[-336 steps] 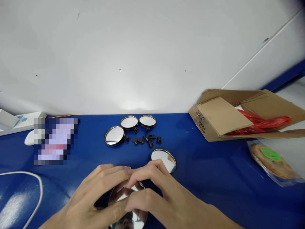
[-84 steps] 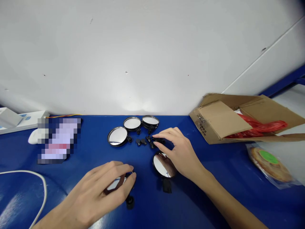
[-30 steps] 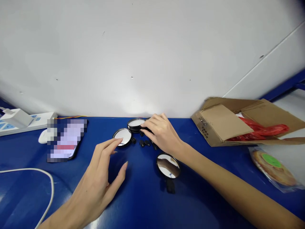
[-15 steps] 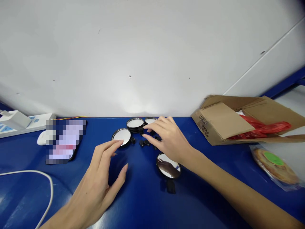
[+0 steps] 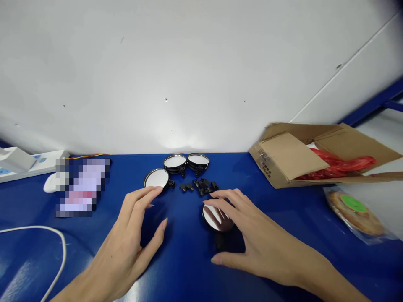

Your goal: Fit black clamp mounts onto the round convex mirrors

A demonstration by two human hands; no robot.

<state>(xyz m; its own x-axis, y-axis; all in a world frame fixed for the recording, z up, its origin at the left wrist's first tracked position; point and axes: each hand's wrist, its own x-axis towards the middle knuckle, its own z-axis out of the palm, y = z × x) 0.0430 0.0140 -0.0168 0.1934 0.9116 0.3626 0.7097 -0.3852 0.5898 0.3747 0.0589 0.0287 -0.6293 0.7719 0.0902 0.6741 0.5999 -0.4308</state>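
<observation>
My left hand (image 5: 134, 230) hovers over the blue table with fingers and thumb apart, holding nothing. Just beyond its fingertips lies a round black-rimmed mirror (image 5: 156, 178). My right hand (image 5: 244, 228) is spread around another round mirror (image 5: 217, 216), fingers over its far edge and thumb apart on the near side; whether the fingertips touch it I cannot tell. A black mount (image 5: 219, 240) sits at that mirror's near edge. Two stacks of round mirrors, a left stack (image 5: 175, 162) and a right stack (image 5: 198, 160), stand by the wall. Small black parts (image 5: 204, 186) lie before them.
On the right are an open cardboard box (image 5: 277, 161) with red plastic inside and a wrapped round pastry (image 5: 355, 214). To the left lie a phone (image 5: 86, 184), a white mouse-like object (image 5: 52, 183), a power strip (image 5: 50, 161) and a white cable (image 5: 64, 251). A white wall rises behind.
My right hand has moved from the small parts near the stacks back toward me, to the near mirror, with its fingers spread wider. My left hand stays nearly still. The view has shifted slightly.
</observation>
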